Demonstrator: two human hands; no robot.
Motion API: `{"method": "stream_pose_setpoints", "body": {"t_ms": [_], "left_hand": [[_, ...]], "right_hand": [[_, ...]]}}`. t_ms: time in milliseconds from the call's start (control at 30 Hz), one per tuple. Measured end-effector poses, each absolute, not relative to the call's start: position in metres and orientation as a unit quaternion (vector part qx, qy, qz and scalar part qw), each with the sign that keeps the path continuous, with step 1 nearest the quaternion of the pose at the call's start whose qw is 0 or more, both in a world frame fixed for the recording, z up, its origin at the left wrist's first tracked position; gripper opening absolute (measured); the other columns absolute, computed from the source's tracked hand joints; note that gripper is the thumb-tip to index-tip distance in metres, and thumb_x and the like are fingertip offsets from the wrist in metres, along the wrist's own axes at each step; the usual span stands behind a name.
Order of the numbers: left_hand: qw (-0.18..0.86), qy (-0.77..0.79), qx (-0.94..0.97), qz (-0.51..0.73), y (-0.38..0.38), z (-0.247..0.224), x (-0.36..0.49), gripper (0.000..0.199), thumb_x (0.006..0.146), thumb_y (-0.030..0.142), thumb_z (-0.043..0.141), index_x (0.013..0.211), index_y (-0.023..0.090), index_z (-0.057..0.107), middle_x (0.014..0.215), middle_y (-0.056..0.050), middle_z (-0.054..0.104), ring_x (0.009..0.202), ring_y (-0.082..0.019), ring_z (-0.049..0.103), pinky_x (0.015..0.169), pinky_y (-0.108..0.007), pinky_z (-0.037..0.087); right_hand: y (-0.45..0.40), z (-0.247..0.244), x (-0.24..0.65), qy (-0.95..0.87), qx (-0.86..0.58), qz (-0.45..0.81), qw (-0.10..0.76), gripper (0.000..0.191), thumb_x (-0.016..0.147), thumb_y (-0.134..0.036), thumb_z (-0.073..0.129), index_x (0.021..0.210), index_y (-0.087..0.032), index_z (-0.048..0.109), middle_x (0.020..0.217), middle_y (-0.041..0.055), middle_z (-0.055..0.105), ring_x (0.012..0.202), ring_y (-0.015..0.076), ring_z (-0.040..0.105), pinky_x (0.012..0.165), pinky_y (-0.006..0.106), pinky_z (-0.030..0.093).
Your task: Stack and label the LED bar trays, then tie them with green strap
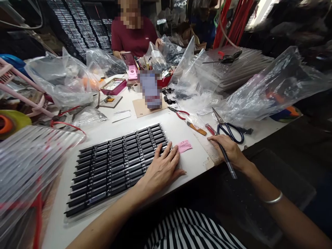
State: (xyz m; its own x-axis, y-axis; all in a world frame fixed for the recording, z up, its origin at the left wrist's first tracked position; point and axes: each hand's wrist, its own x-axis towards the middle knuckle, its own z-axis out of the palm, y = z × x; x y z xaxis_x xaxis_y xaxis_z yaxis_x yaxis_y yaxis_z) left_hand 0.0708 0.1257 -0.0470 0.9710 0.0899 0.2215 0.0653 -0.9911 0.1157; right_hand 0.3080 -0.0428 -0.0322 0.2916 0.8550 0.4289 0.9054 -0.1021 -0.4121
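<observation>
The tray (74,219) of black parts (116,162) on the counter (178,133) looks light and bendy, best lifted by opposite edges; the left hand (162,166) touches it, grip spread, while the right hand (229,148) holds a pen (227,162).

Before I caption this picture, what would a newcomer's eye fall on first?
Rows of slim black parts dominate the white tabletop, the left hand resting on their right end. Beside that hand lies a small pink paper note; the right hand holds a slender black pen-like tool.
</observation>
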Motion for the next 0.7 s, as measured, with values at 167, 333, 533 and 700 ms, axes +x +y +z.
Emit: {"method": "stream_pose_setpoints", "body": {"t_ms": [167, 333, 533, 700], "left_hand": [[0.053, 0.041, 0.992, 0.106, 0.125, -0.045, 0.071, 0.063, 0.093, 0.059, 0.029, 0.130, 0.012, 0.048, 0.142, -0.012, 0.046, 0.138, -0.032, 0.029, 0.111, -0.055, 0.019], [0.054, 0.038, 0.992, 0.107, 0.125, -0.045, 0.071, 0.062, 0.093, 0.057, 0.028, 0.130, 0.012, 0.048, 0.142, -0.012, 0.045, 0.138, -0.032, 0.029, 0.111, -0.054, 0.018], [0.061, 0.039, 0.991, 0.108, 0.125, -0.045, 0.071, 0.061, 0.093, 0.057, 0.033, 0.129, 0.012, 0.049, 0.141, -0.014, 0.047, 0.137, -0.033, 0.031, 0.111, -0.055, 0.020], [0.057, 0.040, 0.992, 0.108, 0.124, -0.046, 0.072, 0.063, 0.093, 0.058, 0.030, 0.129, 0.010, 0.049, 0.142, -0.014, 0.046, 0.137, -0.033, 0.030, 0.111, -0.055, 0.019]], "right_hand": [[-0.032, -0.039, 0.311, -0.625, -0.723, -0.038, 0.293, 0.021, 0.098, -0.027, 0.041, 0.107, -0.020, 0.058, 0.105, 0.0075, 0.064, 0.101, 0.0238, 0.059, 0.089, 0.042, 0.048], [-0.051, -0.021, 0.306, -0.586, -0.745, -0.069, 0.311, 0.017, 0.097, -0.025, 0.045, 0.107, -0.021, 0.058, 0.099, 0.0059, 0.064, 0.093, 0.0230, 0.060, 0.084, 0.039, 0.047], [-0.077, -0.021, 0.298, -0.608, -0.753, -0.061, 0.246, 0.016, 0.096, -0.023, 0.047, 0.105, -0.021, 0.060, 0.096, 0.0052, 0.065, 0.087, 0.0225, 0.060, 0.078, 0.037, 0.046], [-0.045, -0.037, 0.294, -0.648, -0.722, -0.016, 0.241, 0.024, 0.099, -0.021, 0.039, 0.115, -0.018, 0.056, 0.106, 0.0084, 0.061, 0.101, 0.0227, 0.055, 0.087, 0.038, 0.046]]}}
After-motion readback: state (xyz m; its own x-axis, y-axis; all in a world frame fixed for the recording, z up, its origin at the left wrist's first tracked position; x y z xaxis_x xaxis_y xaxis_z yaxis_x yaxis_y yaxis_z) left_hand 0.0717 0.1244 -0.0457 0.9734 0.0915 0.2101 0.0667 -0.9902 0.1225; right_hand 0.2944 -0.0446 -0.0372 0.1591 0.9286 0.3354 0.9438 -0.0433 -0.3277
